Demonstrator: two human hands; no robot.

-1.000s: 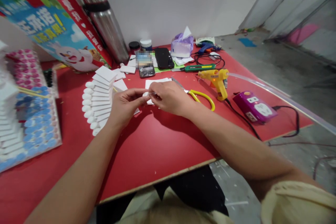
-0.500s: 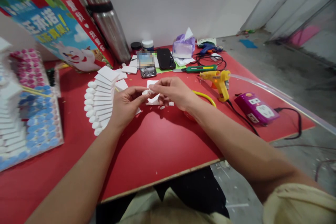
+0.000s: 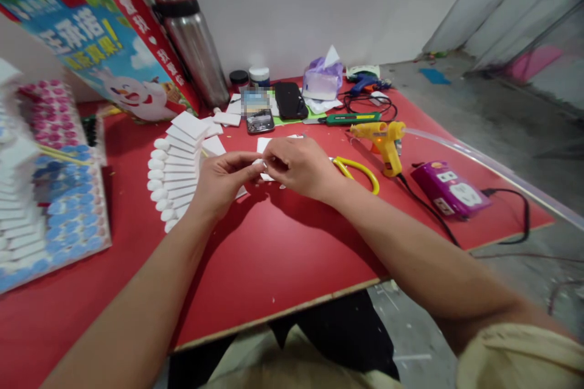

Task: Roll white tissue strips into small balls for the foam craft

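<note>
My left hand (image 3: 224, 181) pinches a small white rounded piece (image 3: 259, 161) between thumb and fingertips. Against that same piece, the fingers of my right hand (image 3: 298, 165) are curled and pressed together, and they partly cover it. White card or foam pieces (image 3: 266, 143) lie on the table just behind and under the hands. Left of my left hand, a fanned row of white strips (image 3: 179, 165) has white oval ends (image 3: 156, 184). A yellow-handled tool (image 3: 371, 181) rests beyond my right wrist, its working end mostly hidden.
On the red table (image 3: 283, 255), a yellow glue gun (image 3: 385, 143) and a purple power socket (image 3: 451, 188) stand right. Behind are a green cutter knife (image 3: 353, 118), a phone (image 3: 291, 101) and a tissue pack (image 3: 322, 80). A steel flask (image 3: 194, 42) and a filled tray (image 3: 73, 213) are left.
My right hand has turned and curled its fingers closer over the white piece, shifting slightly left. More of the yellow-handled tool shows. The view has shifted a little.
</note>
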